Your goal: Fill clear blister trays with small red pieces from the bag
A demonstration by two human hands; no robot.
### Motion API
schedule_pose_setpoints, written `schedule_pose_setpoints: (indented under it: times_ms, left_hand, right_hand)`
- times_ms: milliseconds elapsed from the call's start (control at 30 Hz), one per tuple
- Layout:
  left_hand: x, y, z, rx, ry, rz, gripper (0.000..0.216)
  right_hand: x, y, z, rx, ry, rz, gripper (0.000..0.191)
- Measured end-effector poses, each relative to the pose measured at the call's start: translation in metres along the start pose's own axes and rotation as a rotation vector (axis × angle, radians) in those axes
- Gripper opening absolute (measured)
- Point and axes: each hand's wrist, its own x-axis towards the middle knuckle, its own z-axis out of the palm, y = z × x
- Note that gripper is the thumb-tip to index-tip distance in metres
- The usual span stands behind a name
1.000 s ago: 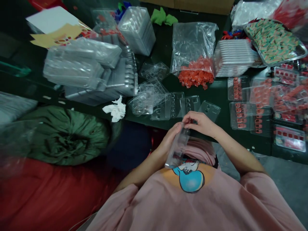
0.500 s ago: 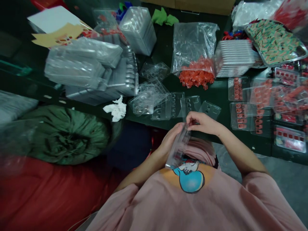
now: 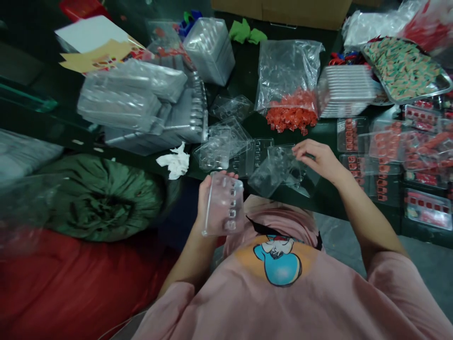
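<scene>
So we had a dark table (image 3: pixel 327 130) in front of us, with a clear bag (image 3: pixel 288 66) toward the back. The held tray (image 3: pixel 221 203) sat by the near edge, long side running away from us, gripped in our left hand (image 3: pixel 202 196); might've been several nested, couldn't tell. A loose tray (image 3: pixel 269 172) lay just left of our right hand (image 3: pixel 320 158), slanting toward us, nearer that hand than the other; its fingers were bunched narrow at the edge, no idea if actually pinching. Red bits (image 3: pixel 293 118) lay at the bag's near end.
</scene>
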Motion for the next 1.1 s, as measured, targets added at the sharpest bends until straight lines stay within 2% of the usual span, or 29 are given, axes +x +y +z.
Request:
schedule_pose_setpoints:
  times_ms: [67,200,333,400,500,600,667,767,900,1100]
  left_hand:
    - [-0.003,0.0,-0.003,0.0,-0.007,-0.004,0.03]
    - [-0.008,-0.011,0.001,-0.002,-0.033,-0.054,0.028]
    - [-0.011,-0.023,0.007,0.021,-0.047,-0.098,0.028]
    - [-0.011,-0.03,0.008,0.052,-0.074,-0.11,0.028]
    - [-0.01,-0.042,0.007,0.128,-0.131,-0.123,0.031]
    - [-0.006,-0.054,0.008,0.258,-0.224,-0.122,0.036]
    - [-0.004,-0.06,0.01,0.339,-0.282,-0.065,0.035]
    - [-0.002,-0.064,0.016,0.405,-0.326,0.01,0.035]
    - [-0.008,-0.061,0.025,0.408,-0.331,-0.019,0.037]
    - [-0.014,-0.057,0.031,0.409,-0.32,-0.022,0.03]
  right_hand:
    - [0.011,0.023,0.008,-0.012,0.029,-0.008,0.012]
    - [0.029,0.067,0.028,-0.047,0.003,-0.014,0.018]
    - [0.038,0.086,0.04,-0.13,-0.06,0.007,0.031]
    - [0.038,0.075,0.043,-0.168,-0.057,0.031,0.037]
    - [0.033,0.034,0.053,-0.099,-0.029,0.035,0.03]
    - [0.024,-0.013,0.068,0.133,-0.152,-0.003,0.024]
    - [0.017,-0.033,0.078,0.229,-0.193,-0.008,0.023]
    - [0.01,-0.041,0.084,0.296,-0.158,0.044,0.018]
    - [0.007,-0.036,0.08,0.356,-0.139,0.114,0.013]
    - [0.008,-0.039,0.072,0.374,-0.156,0.128,0.011]
